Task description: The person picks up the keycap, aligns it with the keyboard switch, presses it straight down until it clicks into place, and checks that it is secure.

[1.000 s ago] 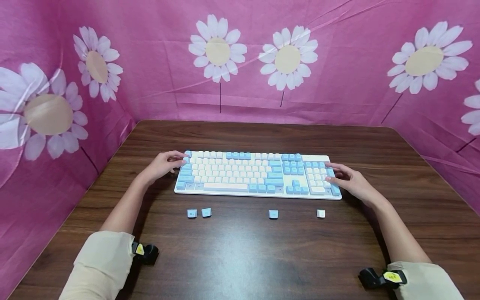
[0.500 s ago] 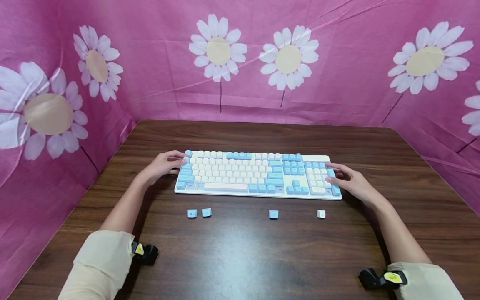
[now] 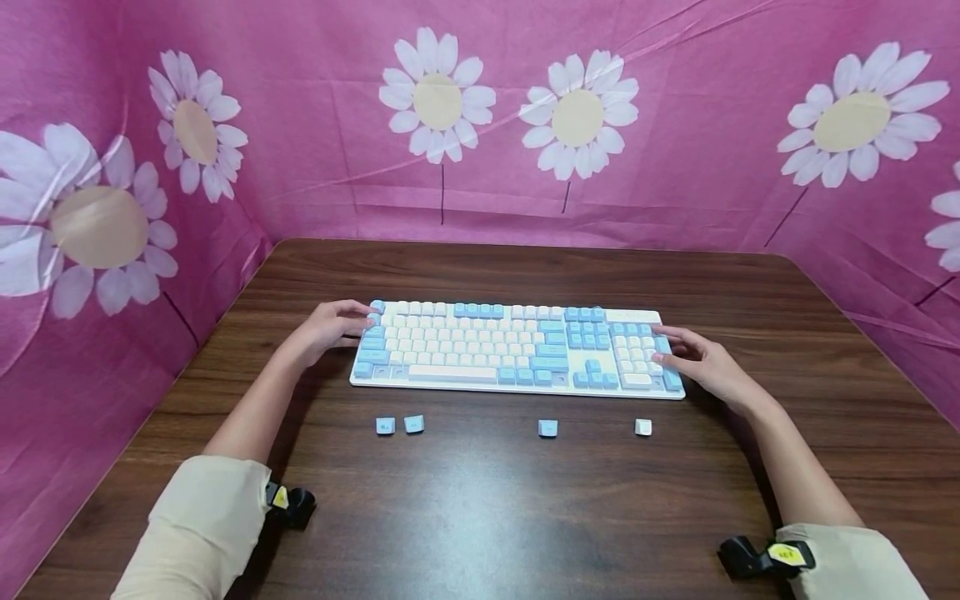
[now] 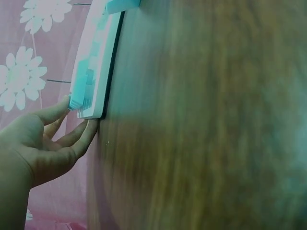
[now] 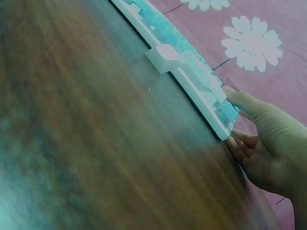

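Beige-sleeved left hand (image 3: pixel 324 329): bent fingers grip the keyboard (image 3: pixel 450 337) by its left end, one digit on the blue keys (image 3: pixel 375 357), others lower at the edge.
Right hand (image 3: pixel 705 364): pinches the opposite end, one digit over the number pad (image 3: pixel 628 354).
White-and-blue keyboard: on the counter (image 3: pixel 465 517), between the hands, touching both.
Loose keycaps (image 3: pixel 386 426): in front of the keyboard, apart from the hands; two blue at left, a third blue keycap (image 3: pixel 548 428) further right, then a white keycap (image 3: pixel 643 427).
Pink daisy cloth (image 3: pixel 502 196): behind the counter.
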A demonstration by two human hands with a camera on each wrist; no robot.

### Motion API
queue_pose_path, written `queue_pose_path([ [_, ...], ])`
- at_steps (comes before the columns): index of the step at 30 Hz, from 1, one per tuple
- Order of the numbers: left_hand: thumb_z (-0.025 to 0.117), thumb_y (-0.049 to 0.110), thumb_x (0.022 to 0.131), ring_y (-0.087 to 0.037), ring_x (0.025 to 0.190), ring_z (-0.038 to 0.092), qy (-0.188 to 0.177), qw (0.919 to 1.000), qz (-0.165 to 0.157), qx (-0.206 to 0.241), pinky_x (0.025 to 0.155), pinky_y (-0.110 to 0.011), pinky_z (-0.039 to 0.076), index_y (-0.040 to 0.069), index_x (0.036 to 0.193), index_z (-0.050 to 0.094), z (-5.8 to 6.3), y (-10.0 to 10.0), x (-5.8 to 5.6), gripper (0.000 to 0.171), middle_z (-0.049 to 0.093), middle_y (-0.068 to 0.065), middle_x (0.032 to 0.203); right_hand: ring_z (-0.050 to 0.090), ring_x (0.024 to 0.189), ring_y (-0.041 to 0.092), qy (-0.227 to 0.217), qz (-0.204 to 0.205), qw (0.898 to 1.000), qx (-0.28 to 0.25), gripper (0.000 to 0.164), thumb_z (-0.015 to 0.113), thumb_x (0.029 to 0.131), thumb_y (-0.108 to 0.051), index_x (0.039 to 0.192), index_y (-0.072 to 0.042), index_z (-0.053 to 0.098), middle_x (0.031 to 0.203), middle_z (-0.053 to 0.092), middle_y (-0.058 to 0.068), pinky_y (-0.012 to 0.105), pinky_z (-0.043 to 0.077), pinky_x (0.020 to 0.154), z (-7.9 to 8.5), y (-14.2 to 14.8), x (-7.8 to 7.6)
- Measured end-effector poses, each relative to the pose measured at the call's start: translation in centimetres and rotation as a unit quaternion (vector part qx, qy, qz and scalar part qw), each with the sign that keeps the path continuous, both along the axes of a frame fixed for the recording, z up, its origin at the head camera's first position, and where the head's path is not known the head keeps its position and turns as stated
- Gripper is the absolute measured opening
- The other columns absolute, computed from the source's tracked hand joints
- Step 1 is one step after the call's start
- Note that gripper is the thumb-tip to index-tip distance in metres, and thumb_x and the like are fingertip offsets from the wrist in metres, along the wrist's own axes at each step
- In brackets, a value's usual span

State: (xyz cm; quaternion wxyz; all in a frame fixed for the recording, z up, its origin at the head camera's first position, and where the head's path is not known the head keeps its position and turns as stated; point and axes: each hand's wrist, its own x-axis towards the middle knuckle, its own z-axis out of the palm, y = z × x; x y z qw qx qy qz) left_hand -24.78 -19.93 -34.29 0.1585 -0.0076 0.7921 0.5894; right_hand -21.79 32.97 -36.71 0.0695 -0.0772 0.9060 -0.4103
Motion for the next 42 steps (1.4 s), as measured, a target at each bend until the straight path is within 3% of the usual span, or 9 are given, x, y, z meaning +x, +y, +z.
queue_pose_path([
  [6, 0.048, 0.013, 0.084, -0.022, 0.089, 0.048, 0.009, 0.9996, -0.027, -0.007, 0.078, -0.035, 0.037, -0.001, 0.112, 0.041, 0.04, 0.09, 0.04, 0.032, 0.043, -0.018, 0.105, 0.036, 0.097, 0.018, 0.007, 0.007, 1.000, 0.004, 0.052, 0.053, 0.077, -0.039, 0.124, -0.026, 0.035, 0.115, 0.038, 0.006, 0.034, 0.032, 0.072, -0.17, 0.18, 0.02],
  [18, 0.043, 0.007, 0.085, -0.016, 0.078, 0.049, 0.014, 0.9993, -0.034, 0.007, 0.075, -0.037, 0.038, -0.002, 0.108, 0.039, -0.21, 0.35, -0.03, 0.025, 0.046, -0.015, 0.097, 0.037, 0.095, 0.014, 0.014, 0.003, 1.000, 0.004, 0.048, 0.053, 0.077, -0.038, 0.122, -0.030, 0.037, 0.113, 0.040, 0.000, 0.027, 0.035, 0.071, -0.39, 0.21, -0.06],
  [25, 0.044, 0.004, 0.084, -0.014, 0.074, 0.050, 0.022, 0.9995, -0.023, 0.007, 0.073, -0.036, 0.039, -0.003, 0.107, 0.040, -0.09, 0.44, 0.01, 0.024, 0.048, -0.013, 0.090, 0.037, 0.095, 0.014, 0.015, 0.003, 1.000, 0.005, 0.048, 0.053, 0.077, -0.038, 0.121, -0.029, 0.037, 0.113, 0.040, 0.001, 0.027, 0.034, 0.071, -0.31, 0.19, -0.16],
  [42, 0.045, 0.006, 0.084, -0.017, 0.078, 0.046, 0.001, 1.0000, -0.004, -0.002, 0.076, -0.037, 0.037, -0.002, 0.108, 0.042, 0.27, 0.58, -0.11, 0.026, 0.041, -0.014, 0.094, 0.036, 0.095, 0.015, 0.008, 0.006, 1.000, 0.008, 0.049, 0.053, 0.077, -0.039, 0.122, -0.029, 0.036, 0.112, 0.039, 0.002, 0.033, 0.033, 0.071, -0.18, 0.15, -0.15],
])
